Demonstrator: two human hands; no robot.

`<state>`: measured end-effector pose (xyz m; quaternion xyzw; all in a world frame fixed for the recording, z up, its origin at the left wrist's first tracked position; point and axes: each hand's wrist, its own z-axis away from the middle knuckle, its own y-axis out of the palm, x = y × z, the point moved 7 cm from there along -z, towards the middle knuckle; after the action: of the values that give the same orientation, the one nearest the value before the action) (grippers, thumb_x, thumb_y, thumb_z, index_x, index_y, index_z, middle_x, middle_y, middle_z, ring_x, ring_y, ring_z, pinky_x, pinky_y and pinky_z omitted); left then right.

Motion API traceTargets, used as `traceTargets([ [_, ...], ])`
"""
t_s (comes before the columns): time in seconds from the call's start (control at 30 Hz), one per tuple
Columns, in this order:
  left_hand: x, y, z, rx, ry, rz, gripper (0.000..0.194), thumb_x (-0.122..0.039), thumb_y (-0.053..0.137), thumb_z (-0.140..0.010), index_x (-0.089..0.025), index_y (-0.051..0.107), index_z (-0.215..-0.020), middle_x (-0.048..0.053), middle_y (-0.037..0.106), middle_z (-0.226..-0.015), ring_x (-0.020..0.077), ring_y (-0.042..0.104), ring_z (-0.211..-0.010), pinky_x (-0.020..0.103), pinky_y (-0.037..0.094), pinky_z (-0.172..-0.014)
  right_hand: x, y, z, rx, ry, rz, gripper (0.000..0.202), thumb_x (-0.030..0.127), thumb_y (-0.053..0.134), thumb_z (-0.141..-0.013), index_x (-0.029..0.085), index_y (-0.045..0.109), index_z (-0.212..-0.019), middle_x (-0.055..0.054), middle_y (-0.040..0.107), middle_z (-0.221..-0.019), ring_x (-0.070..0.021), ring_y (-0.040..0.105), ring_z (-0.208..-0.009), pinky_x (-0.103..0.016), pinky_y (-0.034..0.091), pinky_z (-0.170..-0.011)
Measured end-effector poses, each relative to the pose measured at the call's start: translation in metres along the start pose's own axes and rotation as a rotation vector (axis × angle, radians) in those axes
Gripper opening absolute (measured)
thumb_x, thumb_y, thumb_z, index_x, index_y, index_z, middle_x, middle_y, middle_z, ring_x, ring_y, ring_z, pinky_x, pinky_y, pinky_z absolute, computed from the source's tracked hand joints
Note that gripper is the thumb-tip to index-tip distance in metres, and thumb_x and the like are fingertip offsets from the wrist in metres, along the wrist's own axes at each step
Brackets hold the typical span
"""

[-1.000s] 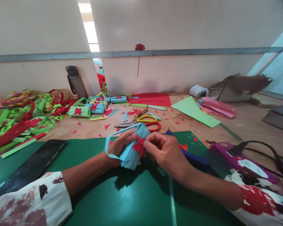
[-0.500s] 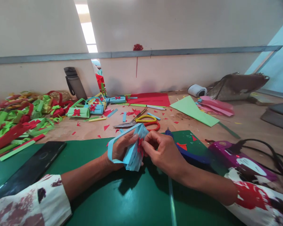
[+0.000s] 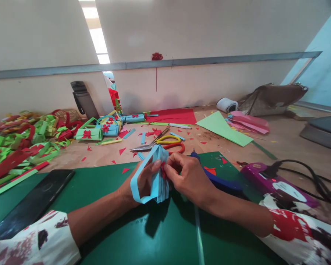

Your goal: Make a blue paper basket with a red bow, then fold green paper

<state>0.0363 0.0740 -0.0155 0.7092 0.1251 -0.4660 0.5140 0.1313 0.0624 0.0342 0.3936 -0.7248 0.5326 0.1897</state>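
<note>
A light blue folded paper bag with a looped strip handle is held over the green mat, just in front of the scissors. My left hand grips it from the left, thumb on its face and part of the hand inside the handle loop. On the side of the bag toward the right sits a red paper bow, seen nearly edge-on. The fingers of my right hand are pinched at this bow and partly cover it. Behind the bag lie yellow-handled and red-handled scissors.
A black phone lies left on the green mat. To the right are a blue glue gun and a purple power strip with cables. Finished small bags, paper strips, a bottle and green paper stand or lie farther back.
The blue bag has turned, so its bow side now faces more to the right and its handle loop shows wider. My right fingers remain at the bow. The whole view has shifted slightly.
</note>
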Motion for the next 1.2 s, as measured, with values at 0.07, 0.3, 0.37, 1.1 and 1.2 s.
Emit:
traceTargets([
  [0.07, 0.001, 0.002, 0.0, -0.002, -0.002, 0.024, 0.024, -0.027, 0.064, -0.082, -0.017, 0.058, -0.104, 0.001, 0.065, -0.074, 0.0137, 0.064, -0.062, 0.023, 0.053, -0.059, 0.001, -0.001, 0.0, -0.013, -0.028, 0.005, 0.013, 0.016, 0.052, -0.078, 0.02, 0.046, -0.067, 0.001, 0.055, -0.061, -0.0126, 0.05, -0.054, -0.026, 0.04, -0.054],
  [0.3, 0.001, 0.009, 0.0, -0.008, 0.023, 0.058, 0.022, -0.025, 0.067, -0.078, -0.015, 0.061, -0.097, 0.001, 0.063, -0.075, 0.0128, 0.061, -0.06, 0.022, 0.051, -0.057, 0.016, -0.007, 0.004, -0.078, -0.236, 0.022, 0.014, 0.007, 0.051, -0.076, 0.02, 0.051, -0.07, -0.003, 0.057, -0.075, -0.0168, 0.053, -0.074, -0.031, 0.043, -0.07],
  [0.37, 0.0, 0.01, 0.001, -0.005, 0.027, 0.058, 0.019, -0.025, 0.066, -0.079, -0.014, 0.061, -0.095, 0.001, 0.061, -0.072, 0.0124, 0.06, -0.06, 0.022, 0.051, -0.058, 0.016, -0.006, 0.003, -0.041, -0.224, 0.02, 0.014, 0.007, 0.051, -0.078, 0.019, 0.055, -0.072, -0.003, 0.058, -0.076, -0.017, 0.054, -0.075, -0.031, 0.043, -0.071],
  [1.1, 0.006, 0.0, 0.001, -0.044, -0.012, 0.095, 0.023, -0.029, 0.069, -0.078, -0.016, 0.06, -0.095, 0.002, 0.062, -0.072, 0.0131, 0.06, -0.058, 0.025, 0.053, -0.056, 0.012, -0.005, 0.006, 0.041, -0.244, 0.0, 0.013, 0.01, 0.059, -0.082, 0.019, 0.06, -0.073, -0.001, 0.065, -0.079, -0.0152, 0.058, -0.074, -0.029, 0.044, -0.071],
  [1.2, 0.003, 0.005, 0.001, -0.037, -0.001, 0.103, 0.022, -0.027, 0.07, -0.076, -0.016, 0.062, -0.093, 0.001, 0.062, -0.072, 0.0123, 0.06, -0.058, 0.022, 0.052, -0.055, 0.013, -0.005, 0.007, 0.034, -0.253, -0.003, 0.013, 0.01, 0.058, -0.083, 0.019, 0.06, -0.074, -0.001, 0.063, -0.077, -0.0149, 0.057, -0.074, -0.029, 0.044, -0.07],
])
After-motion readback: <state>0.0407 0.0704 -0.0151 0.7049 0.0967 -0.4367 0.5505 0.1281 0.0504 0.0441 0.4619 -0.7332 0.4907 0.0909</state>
